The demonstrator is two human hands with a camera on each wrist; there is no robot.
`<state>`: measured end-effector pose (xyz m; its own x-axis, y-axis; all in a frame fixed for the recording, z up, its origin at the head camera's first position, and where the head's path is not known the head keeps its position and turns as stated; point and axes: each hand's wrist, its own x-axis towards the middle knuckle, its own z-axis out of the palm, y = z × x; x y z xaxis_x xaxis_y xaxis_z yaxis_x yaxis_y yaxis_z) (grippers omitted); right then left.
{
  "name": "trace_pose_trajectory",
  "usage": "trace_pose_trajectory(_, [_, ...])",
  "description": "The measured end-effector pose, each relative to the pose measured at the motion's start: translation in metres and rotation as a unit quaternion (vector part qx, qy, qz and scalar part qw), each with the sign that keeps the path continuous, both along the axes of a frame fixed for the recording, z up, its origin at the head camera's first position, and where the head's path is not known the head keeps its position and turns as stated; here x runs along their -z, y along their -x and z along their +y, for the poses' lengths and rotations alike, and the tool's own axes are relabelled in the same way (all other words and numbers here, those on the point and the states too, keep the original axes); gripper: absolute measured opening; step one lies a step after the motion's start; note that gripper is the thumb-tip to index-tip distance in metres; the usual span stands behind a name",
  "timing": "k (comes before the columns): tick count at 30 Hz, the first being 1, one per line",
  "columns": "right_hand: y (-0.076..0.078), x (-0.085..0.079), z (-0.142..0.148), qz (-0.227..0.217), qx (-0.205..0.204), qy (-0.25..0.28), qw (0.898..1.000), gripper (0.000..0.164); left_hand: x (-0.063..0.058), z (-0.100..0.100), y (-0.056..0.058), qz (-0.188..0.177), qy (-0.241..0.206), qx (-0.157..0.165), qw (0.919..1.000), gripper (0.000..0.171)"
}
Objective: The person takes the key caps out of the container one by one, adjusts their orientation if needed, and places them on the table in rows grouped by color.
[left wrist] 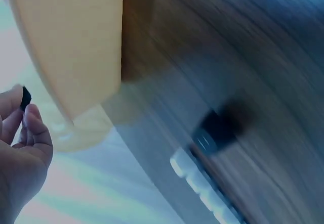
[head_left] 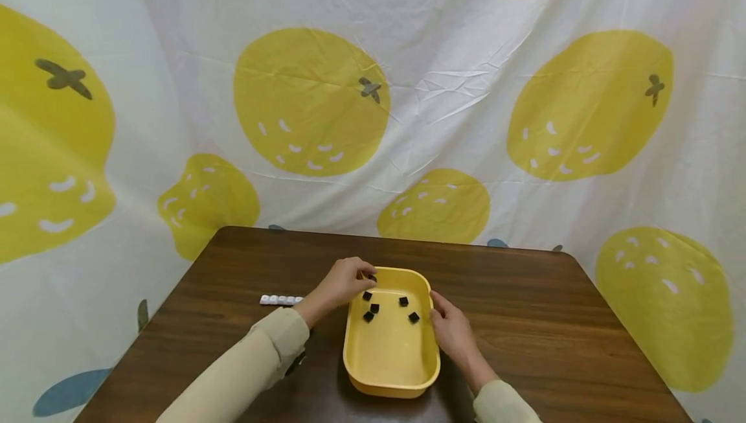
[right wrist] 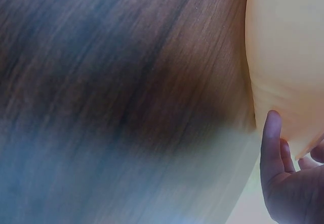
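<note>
My left hand is over the far left corner of a yellow tray. Between its thumb and fingertips it pinches a small black keycap, seen best in the left wrist view. Several more black keycaps lie loose on the tray's floor, toward its far half. On the tray's right side, my right hand holds the rim, with fingers against the outer wall in the right wrist view.
Left of the tray, a row of white keycaps lies on the dark wooden table. A blurred black keycap sits beside that row in the left wrist view. Behind the table hangs a lemon-print curtain.
</note>
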<state>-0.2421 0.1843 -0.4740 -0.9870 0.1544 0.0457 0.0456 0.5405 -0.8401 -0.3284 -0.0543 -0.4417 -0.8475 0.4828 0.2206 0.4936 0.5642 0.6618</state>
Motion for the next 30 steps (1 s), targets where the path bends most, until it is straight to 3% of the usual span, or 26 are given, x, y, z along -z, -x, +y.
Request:
trace_pose_trajectory(14, [0.001,0.000,0.000,-0.003,-0.001,-0.003,1.000,0.044,-0.001,-0.052,-0.004,-0.002,-0.039,-0.091,0.9950,0.021])
trace_pose_trajectory(24, [0.002,0.001,0.000,-0.008,0.000,-0.005,1.000,0.044,0.013,-0.097,-0.011,0.016,-0.032,-0.105,0.9938,0.023])
trace_pose_trajectory(30, [0.002,0.000,-0.001,-0.006,0.001,-0.006,1.000,0.044,0.025,-0.123,-0.019,0.003,-0.016,-0.106,0.9943,0.021])
